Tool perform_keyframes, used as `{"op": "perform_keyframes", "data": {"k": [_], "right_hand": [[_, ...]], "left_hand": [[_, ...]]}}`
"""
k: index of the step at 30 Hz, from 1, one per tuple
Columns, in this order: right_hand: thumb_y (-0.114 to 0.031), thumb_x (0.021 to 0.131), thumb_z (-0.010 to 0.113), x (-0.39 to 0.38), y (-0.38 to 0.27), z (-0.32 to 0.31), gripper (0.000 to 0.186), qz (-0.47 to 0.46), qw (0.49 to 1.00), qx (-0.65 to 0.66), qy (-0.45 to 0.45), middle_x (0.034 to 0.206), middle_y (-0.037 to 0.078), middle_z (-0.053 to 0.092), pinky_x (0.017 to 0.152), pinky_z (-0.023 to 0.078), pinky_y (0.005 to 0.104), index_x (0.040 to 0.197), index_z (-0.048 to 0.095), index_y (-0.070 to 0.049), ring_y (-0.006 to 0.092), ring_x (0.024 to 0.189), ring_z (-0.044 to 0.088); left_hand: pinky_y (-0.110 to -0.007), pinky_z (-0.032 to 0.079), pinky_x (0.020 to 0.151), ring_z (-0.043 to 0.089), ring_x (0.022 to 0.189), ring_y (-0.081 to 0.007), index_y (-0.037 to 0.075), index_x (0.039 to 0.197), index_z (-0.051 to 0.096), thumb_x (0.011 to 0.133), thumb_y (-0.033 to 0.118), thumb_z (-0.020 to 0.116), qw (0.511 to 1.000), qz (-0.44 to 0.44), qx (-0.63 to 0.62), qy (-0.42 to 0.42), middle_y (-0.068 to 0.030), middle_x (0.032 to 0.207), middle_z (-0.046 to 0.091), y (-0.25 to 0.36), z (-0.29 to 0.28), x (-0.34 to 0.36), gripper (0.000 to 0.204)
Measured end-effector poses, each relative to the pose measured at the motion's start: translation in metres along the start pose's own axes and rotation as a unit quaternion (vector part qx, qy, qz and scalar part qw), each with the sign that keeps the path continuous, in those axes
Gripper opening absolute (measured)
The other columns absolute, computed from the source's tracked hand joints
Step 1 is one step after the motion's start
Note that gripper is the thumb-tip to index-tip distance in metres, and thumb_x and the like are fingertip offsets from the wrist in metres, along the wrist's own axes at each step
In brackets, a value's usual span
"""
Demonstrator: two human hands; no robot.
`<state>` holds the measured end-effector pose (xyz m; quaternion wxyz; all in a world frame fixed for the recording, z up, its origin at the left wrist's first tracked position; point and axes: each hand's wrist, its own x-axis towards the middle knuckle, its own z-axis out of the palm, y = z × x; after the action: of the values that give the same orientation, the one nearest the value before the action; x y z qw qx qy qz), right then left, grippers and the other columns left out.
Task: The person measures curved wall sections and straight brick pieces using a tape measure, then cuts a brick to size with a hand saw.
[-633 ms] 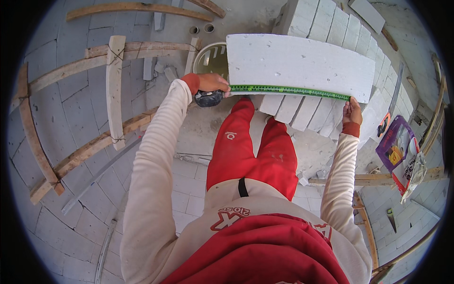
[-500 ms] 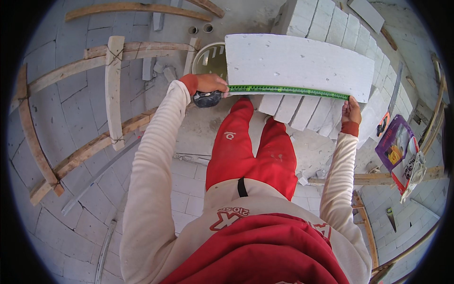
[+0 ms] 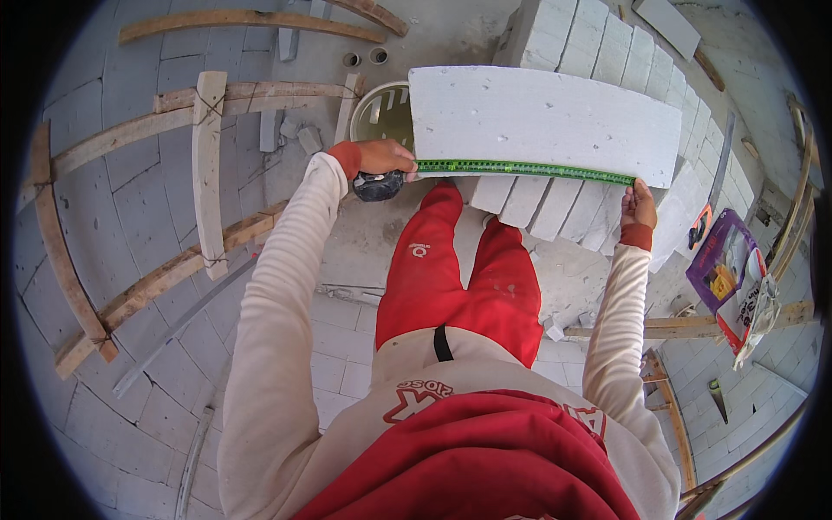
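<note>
hands (image 3: 386,159), green tape measure (image 3: 520,168), white block (image 3: 542,121)

You have bright, even daylight with soft, faint shadows and no glare; focus stays sharp, though fisheye bending curves straight edges toward the black rim.

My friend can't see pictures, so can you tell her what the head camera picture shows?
A person in red trousers stretches a green measuring tape along the near edge of a white block. The left hand holds the tape's dark case at one end; the right hand pins the other end. More white blocks are stacked behind.
</note>
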<state>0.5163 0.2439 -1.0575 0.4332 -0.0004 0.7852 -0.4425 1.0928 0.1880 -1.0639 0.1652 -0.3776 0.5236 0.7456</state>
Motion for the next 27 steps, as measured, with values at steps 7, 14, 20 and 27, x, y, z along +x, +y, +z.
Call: {"op": "perform_keyframes", "data": {"k": [7, 14, 20, 27], "right_hand": [[-0.014, 0.088, 0.077, -0.016, -0.008, 0.019, 0.019, -0.017, 0.999, -0.024, 0.039, 0.091, 0.000, 0.073, 0.059, 0.047, 0.0220, 0.106, 0.073, -0.009, 0.0098, 0.071, 0.067], [-0.011, 0.089, 0.073, -0.017, -0.026, 0.034, 0.015, -0.021, 0.998, -0.019, 0.048, 0.086, 0.002, 0.071, 0.057, 0.050, 0.0226, 0.103, 0.072, -0.003, 0.0100, 0.065, 0.065], [-0.006, 0.086, 0.076, -0.023, -0.012, 0.009, 0.013, 0.003, 0.996, -0.036, 0.079, 0.079, 0.003, 0.069, 0.054, 0.051, 0.0215, 0.097, 0.072, -0.002, 0.0093, 0.062, 0.062], [-0.003, 0.084, 0.077, -0.024, -0.040, 0.037, 0.013, -0.037, 0.999, -0.011, 0.027, 0.077, 0.004, 0.069, 0.050, 0.050, 0.0204, 0.095, 0.071, 0.000, 0.0089, 0.058, 0.061]], "left_hand": [[-0.029, 0.046, 0.091, 0.062, 0.091, -0.0157, 0.004, 0.092, 0.073, 0.096, 0.030, 0.058, 0.999, -0.005, -0.045, 0.024, -0.0037, 0.093, 0.073, -0.014, 0.006, 0.003, 0.030], [-0.026, 0.048, 0.080, 0.061, 0.081, -0.0122, 0.003, 0.089, 0.070, 0.097, 0.026, 0.059, 0.998, -0.003, -0.055, 0.011, -0.0015, 0.086, 0.069, -0.015, 0.005, 0.009, 0.026], [-0.027, 0.047, 0.080, 0.060, 0.082, -0.0119, 0.003, 0.088, 0.071, 0.096, 0.024, 0.060, 0.997, -0.031, -0.075, 0.021, -0.0014, 0.086, 0.069, -0.004, 0.004, 0.008, 0.025], [-0.027, 0.045, 0.088, 0.059, 0.087, -0.0139, 0.003, 0.091, 0.071, 0.097, 0.028, 0.060, 0.998, -0.031, -0.041, 0.029, -0.0019, 0.089, 0.069, -0.002, -0.005, -0.002, 0.028]]}}
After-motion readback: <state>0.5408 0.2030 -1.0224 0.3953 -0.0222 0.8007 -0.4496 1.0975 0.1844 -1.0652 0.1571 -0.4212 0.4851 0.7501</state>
